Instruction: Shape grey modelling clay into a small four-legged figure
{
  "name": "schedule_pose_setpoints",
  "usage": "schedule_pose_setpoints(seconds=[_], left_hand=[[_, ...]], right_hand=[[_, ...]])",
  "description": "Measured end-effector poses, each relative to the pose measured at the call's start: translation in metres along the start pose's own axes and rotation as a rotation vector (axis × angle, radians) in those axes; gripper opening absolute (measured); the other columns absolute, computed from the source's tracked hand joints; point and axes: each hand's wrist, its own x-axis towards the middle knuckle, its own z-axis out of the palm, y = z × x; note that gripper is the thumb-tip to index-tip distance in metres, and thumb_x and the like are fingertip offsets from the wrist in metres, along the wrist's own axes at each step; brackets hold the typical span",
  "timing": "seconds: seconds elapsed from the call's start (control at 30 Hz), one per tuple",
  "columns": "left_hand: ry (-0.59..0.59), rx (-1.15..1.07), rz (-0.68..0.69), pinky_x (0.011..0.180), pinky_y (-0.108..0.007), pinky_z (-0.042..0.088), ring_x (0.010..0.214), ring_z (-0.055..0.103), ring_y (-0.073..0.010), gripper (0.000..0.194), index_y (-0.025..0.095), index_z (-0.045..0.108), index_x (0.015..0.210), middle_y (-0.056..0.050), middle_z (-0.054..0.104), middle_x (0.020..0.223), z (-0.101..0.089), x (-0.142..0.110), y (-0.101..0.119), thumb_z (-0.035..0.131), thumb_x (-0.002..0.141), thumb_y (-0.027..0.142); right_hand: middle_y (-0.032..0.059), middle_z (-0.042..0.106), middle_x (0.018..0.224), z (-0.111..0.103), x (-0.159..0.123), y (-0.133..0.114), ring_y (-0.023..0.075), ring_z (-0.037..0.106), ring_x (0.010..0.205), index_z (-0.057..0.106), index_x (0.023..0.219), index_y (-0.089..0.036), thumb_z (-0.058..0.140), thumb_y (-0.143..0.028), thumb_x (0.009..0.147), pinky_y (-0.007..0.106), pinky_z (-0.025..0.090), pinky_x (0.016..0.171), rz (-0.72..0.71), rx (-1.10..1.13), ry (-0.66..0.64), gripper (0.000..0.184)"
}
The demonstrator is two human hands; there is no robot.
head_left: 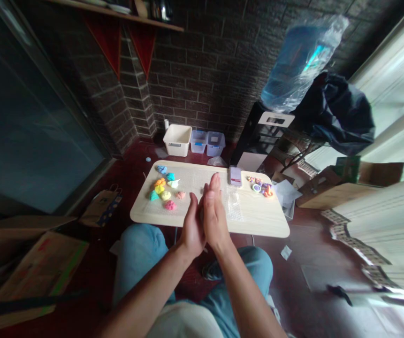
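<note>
Above the middle of the low table (265, 220), my left hand (194, 225) and my right hand (216, 216) are pressed palm to palm. Their fingers are straight and point away from me. Whatever lies between the palms, if anything, is hidden. To the left, several lumps of soft modelling clay rest on a clear textured mat (194, 178): blue (161, 169), orange (160, 183), pink (170, 205) and white (173, 183) among them. Small shaped clay pieces (267, 190) sit at the table's right end, beside a round purple-and-white piece (256, 188).
A phone-like flat object (235, 176) lies at the table's back edge. Behind stand a cream basket (177, 141) and two clear bins (216, 144). A water dispenser (254, 141) is at back right. Cardboard boxes (342, 188) flank the right, another box (40, 277) the left.
</note>
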Motion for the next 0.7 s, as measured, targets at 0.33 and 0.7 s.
schedule_pose_setpoints(seconds=[0.33,0.7], left_hand=[[0.009,0.131,0.049,0.124,-0.035,0.011,0.150,0.011,-0.0179,0.054,0.027,0.047,0.143,0.002,0.042,0.153,0.004,-0.004,0.006,0.033,0.098,0.053],[0.048,0.209,0.132,0.120,-0.037,0.025,0.148,0.022,-0.0202,0.040,0.029,0.059,0.132,0.001,0.046,0.150,0.000,-0.001,-0.006,0.048,0.095,0.041]], right_hand=[[0.0050,0.008,0.163,0.003,-0.004,-0.001,0.0209,0.005,0.151,0.011,0.155,-0.018,0.021,-0.053,0.101,0.049,0.005,0.124,0.069,0.213,-0.018,0.065],[0.0042,0.003,0.164,0.004,0.004,0.011,0.0191,-0.004,0.151,0.012,0.155,-0.018,0.016,-0.057,0.099,0.049,0.000,0.123,0.187,0.154,0.004,0.069]])
